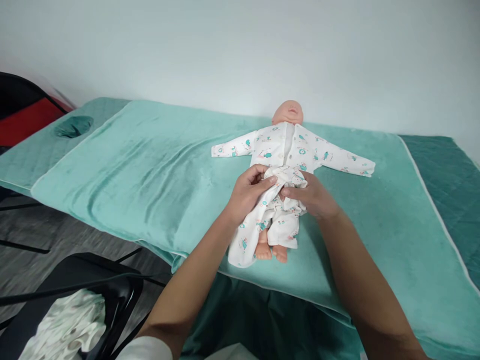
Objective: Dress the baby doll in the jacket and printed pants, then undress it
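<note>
A baby doll (288, 111) lies on its back, head toward the wall, in a white printed long-sleeved shirt (266, 145) with both sleeves spread out. Matching white printed pants (284, 230) are bunched over its lower body. One pant leg (243, 245) lies flat to the left; the other covers part of the legs, and both bare feet (263, 250) stick out. My left hand (250, 189) is closed on the bunched cloth from the left, thumb on top. My right hand (313, 195) pinches the same cloth from the right. Some fingertips are hidden in the folds.
The doll rests on a bed with a green cover (150, 170), set along a white wall. A face hole (74, 126) is at the bed's left end. Crumpled printed cloth (67, 325) lies on a black chair (112, 280) at lower left. Another chair (26, 105) stands at far left.
</note>
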`<state>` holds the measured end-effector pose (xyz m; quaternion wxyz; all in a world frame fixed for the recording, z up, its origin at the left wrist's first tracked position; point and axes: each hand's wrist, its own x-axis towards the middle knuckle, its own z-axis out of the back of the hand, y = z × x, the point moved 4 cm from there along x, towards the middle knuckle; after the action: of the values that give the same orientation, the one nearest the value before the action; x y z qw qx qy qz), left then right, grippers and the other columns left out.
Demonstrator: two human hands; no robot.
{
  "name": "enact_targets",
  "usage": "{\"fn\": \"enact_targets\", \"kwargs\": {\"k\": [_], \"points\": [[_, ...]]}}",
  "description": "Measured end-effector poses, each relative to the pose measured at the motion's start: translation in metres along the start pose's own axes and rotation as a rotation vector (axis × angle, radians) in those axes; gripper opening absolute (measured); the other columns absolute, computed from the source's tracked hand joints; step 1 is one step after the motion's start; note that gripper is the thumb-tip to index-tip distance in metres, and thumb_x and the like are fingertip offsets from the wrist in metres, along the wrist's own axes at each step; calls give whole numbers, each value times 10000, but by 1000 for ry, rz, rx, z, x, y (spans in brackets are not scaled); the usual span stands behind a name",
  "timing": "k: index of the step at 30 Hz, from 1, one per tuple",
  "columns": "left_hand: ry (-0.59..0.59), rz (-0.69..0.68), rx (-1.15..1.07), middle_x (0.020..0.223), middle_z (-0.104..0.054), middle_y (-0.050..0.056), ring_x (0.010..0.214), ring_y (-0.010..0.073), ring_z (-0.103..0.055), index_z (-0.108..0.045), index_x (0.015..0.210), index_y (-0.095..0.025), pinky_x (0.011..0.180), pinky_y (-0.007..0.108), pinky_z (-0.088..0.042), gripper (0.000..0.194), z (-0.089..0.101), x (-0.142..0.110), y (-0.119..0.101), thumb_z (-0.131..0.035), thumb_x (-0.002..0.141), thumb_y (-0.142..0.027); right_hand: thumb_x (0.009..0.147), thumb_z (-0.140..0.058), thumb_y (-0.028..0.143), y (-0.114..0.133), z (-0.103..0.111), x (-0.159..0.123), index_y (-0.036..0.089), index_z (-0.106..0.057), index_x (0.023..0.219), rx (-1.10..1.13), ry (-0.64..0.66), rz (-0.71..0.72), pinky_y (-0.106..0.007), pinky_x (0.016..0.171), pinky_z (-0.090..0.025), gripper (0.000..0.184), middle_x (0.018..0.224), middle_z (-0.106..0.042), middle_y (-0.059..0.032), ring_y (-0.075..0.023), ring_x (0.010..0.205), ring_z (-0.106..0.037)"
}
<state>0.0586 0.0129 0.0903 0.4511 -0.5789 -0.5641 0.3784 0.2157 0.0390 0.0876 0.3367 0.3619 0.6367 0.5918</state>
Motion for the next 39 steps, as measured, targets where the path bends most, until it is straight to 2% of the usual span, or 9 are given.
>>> {"fn": "enact_targets", "kwargs": {"k": [7,11,15,19,22,25,30,35,39], "points": [[-116,-156,149,817,-570,-18,778,116,-523,-562,870,-189,732,243,-431,352,-9,-1,1,-757,820,-478,656,-882,366,-1,-5,-2,183,-718,993,-120,-55,-77,-334,780,-514,418,894,-723,-11,-219,851,-659],[-99,-74,136,798,-545,-28,704,102,-488,-527,901,-204,668,232,-410,348,-6,-4,0,-709,859,-498,729,-830,384,-1,-5,-2,201,-703,1035,57,-116,-56,-327,770,-526,378,915,-725,-14,-206,841,-667],[87,93,224,697,-450,-52,590,85,-391,-547,897,-203,556,227,-326,349,-6,-7,-4,-672,874,-527,735,-812,376,-3,0,-1,234,-663,1014,191,-255,11,-320,759,-532,347,912,-709,-2,-194,827,-661],[285,163,366,844,-585,-10,726,116,-515,-623,942,-176,638,233,-399,375,-7,-9,-6,-817,750,-434,737,-794,439,-5,3,1,247,-612,911,131,-333,35,-333,737,-537,316,851,-677,5,-196,804,-642],[176,156,254,875,-630,5,766,135,-563,-651,976,-168,692,250,-438,327,-4,-5,-3,-785,781,-394,773,-774,484,-2,2,1,232,-647,986,74,-276,72,-345,790,-546,353,947,-712,-20,-210,886,-663],[22,74,29,847,-630,-12,749,131,-575,-635,1001,-185,694,246,-452,325,-2,1,1,-785,771,-361,760,-796,498,3,-1,-2,200,-685,1105,-87,-85,71,-365,850,-542,469,1037,-738,-39,-240,967,-676],[-37,58,-66,838,-652,-12,762,136,-608,-638,976,-189,713,243,-479,321,-1,1,8,-787,760,-374,756,-807,468,5,-4,-8,191,-730,1030,-327,139,-26,-360,827,-541,398,1002,-752,-32,-246,936,-686],[-47,148,-84,862,-708,27,759,171,-652,-674,1000,-183,697,277,-515,368,-6,-16,5,-791,764,-440,809,-744,409,4,-2,-5,203,-691,1121,-249,50,53,-330,816,-519,377,1050,-732,-31,-213,938,-660],[-60,242,-119,840,-731,49,747,179,-662,-710,992,-160,702,284,-508,411,-14,-43,1,-801,759,-486,784,-704,316,4,0,-3,186,-692,945,-318,-24,50,-283,714,-471,207,869,-695,1,-177,805,-612]]}}
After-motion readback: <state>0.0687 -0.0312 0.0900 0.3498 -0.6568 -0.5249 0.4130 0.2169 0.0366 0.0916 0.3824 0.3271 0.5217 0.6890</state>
